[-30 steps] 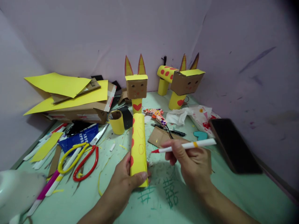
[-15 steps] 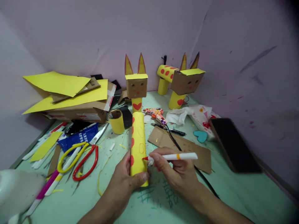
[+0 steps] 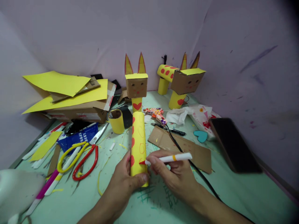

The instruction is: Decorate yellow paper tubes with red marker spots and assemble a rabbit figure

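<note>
A long yellow paper-covered tube point(image 3: 138, 140) with red spots and drawn circles lies on the green table point(image 3: 233, 193), pointing away from me. My left hand point(image 3: 123, 183) grips its near end, thumb on the right side. My right hand point(image 3: 175, 174) pinches a white marker with a red tip point(image 3: 168, 159). The tip touches the tube near its near end. A cardboard animal head with pointed ears point(image 3: 136, 84) stands on a yellow neck just beyond the tube's far end.
Red and yellow scissors point(image 3: 79, 157) and markers lie at the left, by a box under yellow paper sheets point(image 3: 70, 93). A short yellow tube point(image 3: 116, 121), a second cardboard animal point(image 3: 182, 82), flat cardboard point(image 3: 182, 146), a black cable and a dark phone point(image 3: 233, 144) sit at the right.
My right hand came down and left from above the cardboard, bringing the marker's red tip onto the yellow tube. My left hand kept its hold on the tube.
</note>
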Demonstrator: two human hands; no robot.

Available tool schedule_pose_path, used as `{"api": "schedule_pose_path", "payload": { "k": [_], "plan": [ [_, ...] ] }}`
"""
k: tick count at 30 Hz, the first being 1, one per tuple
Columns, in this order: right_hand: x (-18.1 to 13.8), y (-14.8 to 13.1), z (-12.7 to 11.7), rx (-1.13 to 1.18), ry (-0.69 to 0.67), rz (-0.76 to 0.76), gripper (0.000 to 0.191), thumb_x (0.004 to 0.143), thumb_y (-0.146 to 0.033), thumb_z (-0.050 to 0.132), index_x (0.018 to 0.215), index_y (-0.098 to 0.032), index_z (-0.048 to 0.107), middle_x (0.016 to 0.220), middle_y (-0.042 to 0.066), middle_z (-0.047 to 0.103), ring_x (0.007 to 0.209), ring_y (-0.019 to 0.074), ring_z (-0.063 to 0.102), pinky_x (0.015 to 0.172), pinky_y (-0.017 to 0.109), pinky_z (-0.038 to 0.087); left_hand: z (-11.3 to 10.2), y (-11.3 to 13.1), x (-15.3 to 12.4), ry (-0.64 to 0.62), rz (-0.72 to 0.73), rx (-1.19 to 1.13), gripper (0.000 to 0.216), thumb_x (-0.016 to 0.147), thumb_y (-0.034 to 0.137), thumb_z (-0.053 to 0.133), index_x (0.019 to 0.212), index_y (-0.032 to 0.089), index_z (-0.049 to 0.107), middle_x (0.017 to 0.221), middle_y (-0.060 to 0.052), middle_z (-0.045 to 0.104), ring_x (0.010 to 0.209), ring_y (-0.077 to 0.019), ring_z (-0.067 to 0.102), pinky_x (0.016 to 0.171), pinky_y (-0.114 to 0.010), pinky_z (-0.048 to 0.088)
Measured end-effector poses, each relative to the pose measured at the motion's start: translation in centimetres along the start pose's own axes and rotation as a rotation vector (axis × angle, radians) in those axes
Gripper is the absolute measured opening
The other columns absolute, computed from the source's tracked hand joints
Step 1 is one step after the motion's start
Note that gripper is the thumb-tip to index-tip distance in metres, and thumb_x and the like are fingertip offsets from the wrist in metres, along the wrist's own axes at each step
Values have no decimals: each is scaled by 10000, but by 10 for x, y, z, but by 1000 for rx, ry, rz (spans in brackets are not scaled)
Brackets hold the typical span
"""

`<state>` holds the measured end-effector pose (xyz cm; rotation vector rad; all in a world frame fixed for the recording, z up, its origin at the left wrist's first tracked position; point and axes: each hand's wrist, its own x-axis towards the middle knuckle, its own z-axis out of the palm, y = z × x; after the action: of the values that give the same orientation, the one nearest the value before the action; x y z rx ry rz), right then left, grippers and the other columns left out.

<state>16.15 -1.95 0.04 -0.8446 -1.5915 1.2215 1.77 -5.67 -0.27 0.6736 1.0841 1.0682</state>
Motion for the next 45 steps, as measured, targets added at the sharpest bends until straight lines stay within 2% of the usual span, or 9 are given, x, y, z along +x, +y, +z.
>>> {"api": "schedule_pose_path", "payload": {
  "k": [5,9,15,21,27,30,34,37,45],
  "plan": [
    [2,-1,-4,-73,-58,20,236,851,-238,526,686,-142,666,538,-2,610,467,84,542,435,160,415,-1,-1,0,-21,2,-22,744,536,172,783,1233,168,520,940,-86,680,846,-259,609,748,-351,473],
    [5,-4,-7,-152,-46,42,326,857,-253,504,574,-138,616,475,-15,552,402,66,467,381,164,347,1,0,0,-25,11,-38,800,546,172,781,1289,179,485,1037,-113,672,947,-291,598,782,-361,475],
    [6,-3,-9,-224,-8,99,365,870,-310,478,600,-123,636,448,-21,493,377,69,423,350,183,300,2,2,-2,-22,9,-15,795,562,167,776,1300,187,479,1076,-117,669,929,-285,609,785,-361,474],
    [6,1,-8,-260,50,60,377,874,-314,479,596,-119,642,435,-20,485,369,73,436,354,183,317,1,2,-2,-6,-8,2,863,545,180,785,1335,199,440,1086,-112,661,913,-277,602,766,-348,468],
    [4,0,-9,-188,125,14,349,874,-316,503,607,-140,643,448,-18,516,371,75,456,351,175,348,2,3,-2,37,-36,7,891,503,170,808,1315,193,440,933,-56,662,771,-201,567,649,-278,446],
    [3,-3,-8,-126,191,0,289,852,-304,537,635,-150,652,463,-11,547,397,91,497,372,183,391,3,4,-2,28,-49,-5,871,512,180,809,1302,178,441,899,-51,655,768,-194,557,640,-269,438],
    [2,-3,-5,-18,164,-6,188,824,-257,567,700,-158,668,530,9,630,431,108,555,396,191,443,3,4,-3,-11,-3,-24,890,522,180,803,1328,193,425,1025,-93,658,849,-235,572,693,-303,435],
    [1,0,-3,24,130,-6,163,822,-241,574,717,-162,670,573,15,658,467,111,583,423,189,468,1,2,-2,-15,9,-19,896,534,171,797,1343,189,413,1037,-109,661,865,-254,586,715,-322,439],
    [2,1,-4,-72,122,-21,188,830,-234,560,682,-163,649,520,-4,618,450,108,569,415,182,450,0,0,-1,-30,8,-24,877,528,190,809,1325,185,443,1055,-120,676,876,-273,612,748,-347,461]
  ]
}}
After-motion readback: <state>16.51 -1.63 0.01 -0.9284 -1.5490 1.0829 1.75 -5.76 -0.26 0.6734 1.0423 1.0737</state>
